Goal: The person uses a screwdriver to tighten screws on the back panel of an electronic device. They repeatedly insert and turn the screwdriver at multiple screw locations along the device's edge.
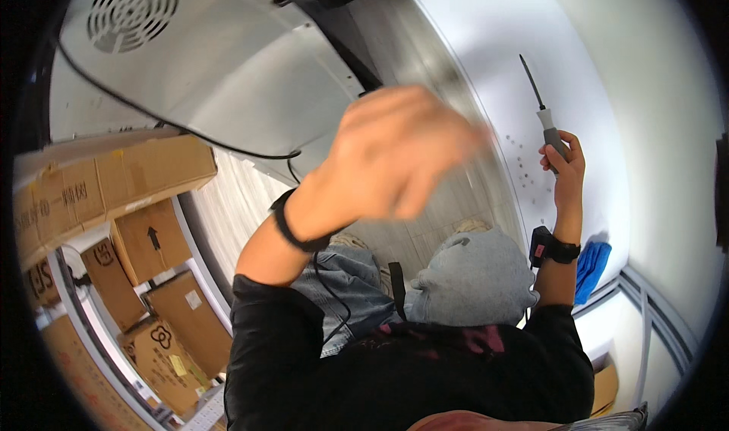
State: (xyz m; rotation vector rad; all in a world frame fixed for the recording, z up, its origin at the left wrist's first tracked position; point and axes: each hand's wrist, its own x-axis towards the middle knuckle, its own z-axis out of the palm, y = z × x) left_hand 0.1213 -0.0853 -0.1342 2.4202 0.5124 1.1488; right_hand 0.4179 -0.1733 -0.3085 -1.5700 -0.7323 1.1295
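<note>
My right hand (pixel 566 157) is closed round the grey handle of a screwdriver (pixel 551 131) over the white tabletop on the right. Its dark shaft points away from me, toward the far side. Beside that hand, several small screw-like pieces (pixel 521 168) lie scattered on the tabletop. My left hand (pixel 402 154) is raised in the middle of the view, smeared by motion. Its fingers seem bent, but whether they hold anything cannot be made out. Beyond it, on the left, stands a large metal appliance panel (pixel 250 66) with a round slotted vent.
A black cable (pixel 144 112) hangs across the panel. Cardboard boxes (pixel 182 317) fill a shelf at the left. The white tabletop (pixel 585 89) runs along the right wall, with a blue cloth (pixel 592 270) near my right forearm. Wooden-look floor (pixel 433 226) lies between panel and tabletop.
</note>
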